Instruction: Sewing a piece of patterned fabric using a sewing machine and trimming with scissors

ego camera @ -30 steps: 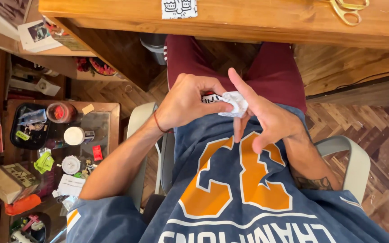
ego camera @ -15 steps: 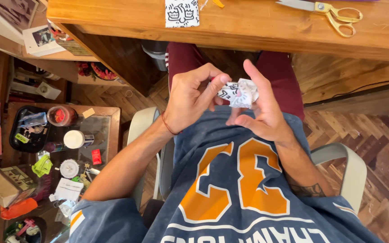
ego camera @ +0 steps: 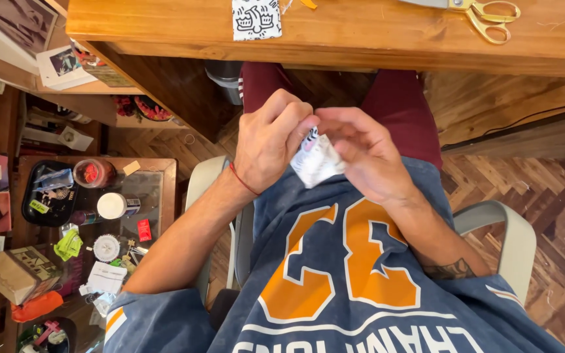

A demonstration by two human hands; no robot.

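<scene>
A brown cardboard box with dark lettering on its side [ego camera: 19, 274] lies tilted at eight o'clock, on the cluttered low table. Near it, toward the centre, a small red rectangular packet [ego camera: 144, 230] lies flat. At twelve o'clock, a white square card with black drawings [ego camera: 256, 18] rests on the wooden desk [ego camera: 361, 39].

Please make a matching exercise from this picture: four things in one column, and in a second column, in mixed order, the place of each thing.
Things:
1. scissors
2. white cloth piece
3. red string bracelet
4. black tray

Places:
A. on the left wrist
B. on the low side table at the left
C. between the fingers of both hands, above the lap
D. on the wooden desk top, at the far right

Pairs: 1-D, 2-C, 3-A, 4-B
</scene>
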